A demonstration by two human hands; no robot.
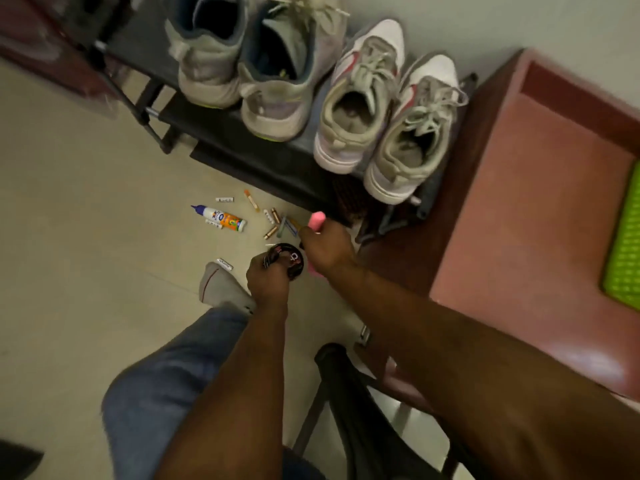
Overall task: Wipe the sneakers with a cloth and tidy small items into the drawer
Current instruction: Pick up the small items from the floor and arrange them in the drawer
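i see both arms reaching down to the floor just in front of the shoe rack [242, 133]. the left hand [268, 280] curls its fingers round a round black tin [289, 259]. the right hand [325, 245] grips a pink marker [318, 220], its long axis pointing up toward the rack. left of the tin, a glue bottle [221, 218] lies flat, nozzle pointing away from the tin. small batteries [272, 223] lie scattered between. two pairs of sneakers [363, 105] sit on the rack, heels toward me.

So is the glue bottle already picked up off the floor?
No, the glue bottle lies on the floor, apart from both hands.
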